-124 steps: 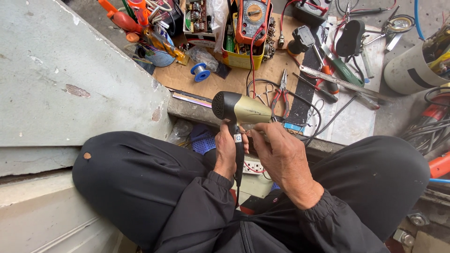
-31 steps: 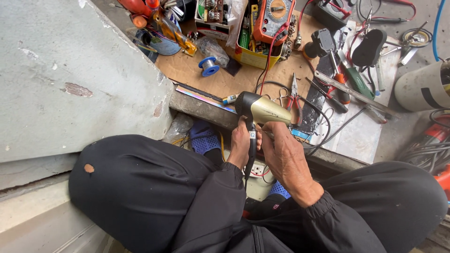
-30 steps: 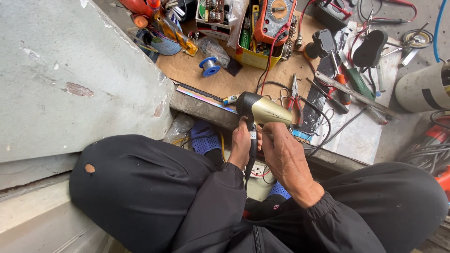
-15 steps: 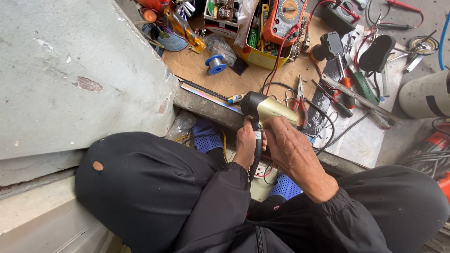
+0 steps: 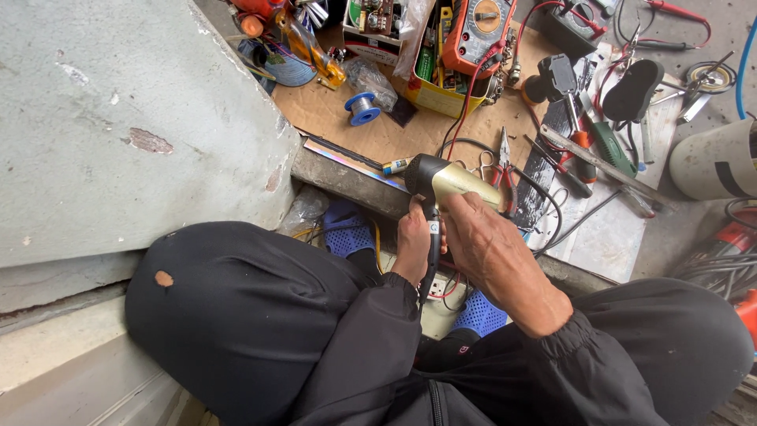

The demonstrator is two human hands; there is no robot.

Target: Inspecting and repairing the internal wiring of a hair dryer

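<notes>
My left hand fingers clamp the hair dryer handle; my right hand wraps its gold body. The dangling cord could snag and tug it loose.

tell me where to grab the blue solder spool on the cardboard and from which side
Take the solder spool by its round rims, coming straight down from above. It seems to sit flat on the cardboard, hole facing up, so two fingers can pinch opposite sides. The near side looks barest; a clear plastic bag crowds its far right edge. Both the left hand and right hand are busy with the hair dryer.
</notes>
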